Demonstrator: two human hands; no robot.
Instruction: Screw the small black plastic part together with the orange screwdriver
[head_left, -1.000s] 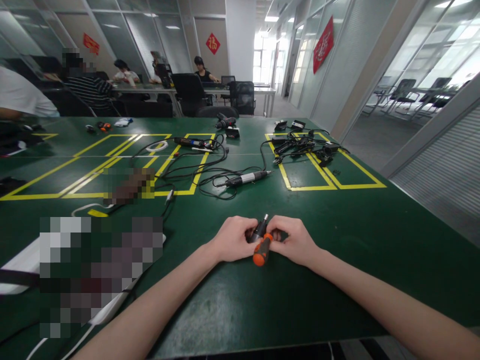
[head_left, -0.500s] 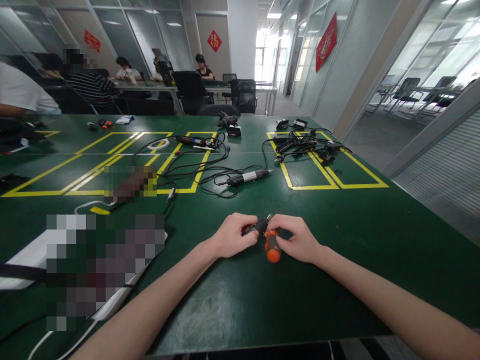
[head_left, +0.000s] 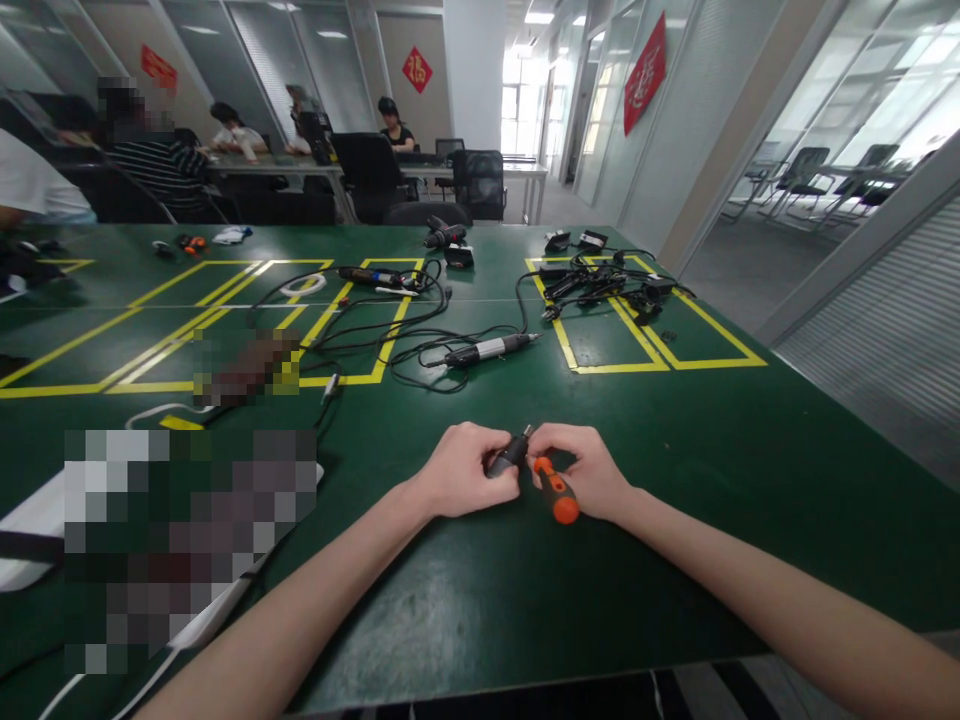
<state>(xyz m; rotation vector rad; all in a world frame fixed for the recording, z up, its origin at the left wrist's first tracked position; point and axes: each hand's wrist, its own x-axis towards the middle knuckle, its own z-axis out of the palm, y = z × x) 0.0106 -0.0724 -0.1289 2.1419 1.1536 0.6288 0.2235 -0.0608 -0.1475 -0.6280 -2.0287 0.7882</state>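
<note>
My left hand [head_left: 466, 470] is closed around a dark cylindrical piece [head_left: 510, 454] with a short metal tip pointing up and to the right. Close beside it, my right hand [head_left: 589, 468] grips a screwdriver [head_left: 557, 490] with an orange and grey handle. The handle's rounded end points toward me and slightly right. My right fingers hide its front end, so I cannot tell whether it touches the dark piece. Both hands are just above the green table [head_left: 465, 610].
Beyond my hands lies a grey and black electric screwdriver [head_left: 491, 350] with coiled cable. Black tools and cables [head_left: 592, 285] crowd the taped area at right. A drill [head_left: 445, 235] sits at the back. White strips and blurred items [head_left: 202, 530] lie left; people sit behind.
The screwdriver's handle end has swung to the right in my right hand. My left hand still holds the dark piece, now slightly more upright. The whole view has shifted a little.
</note>
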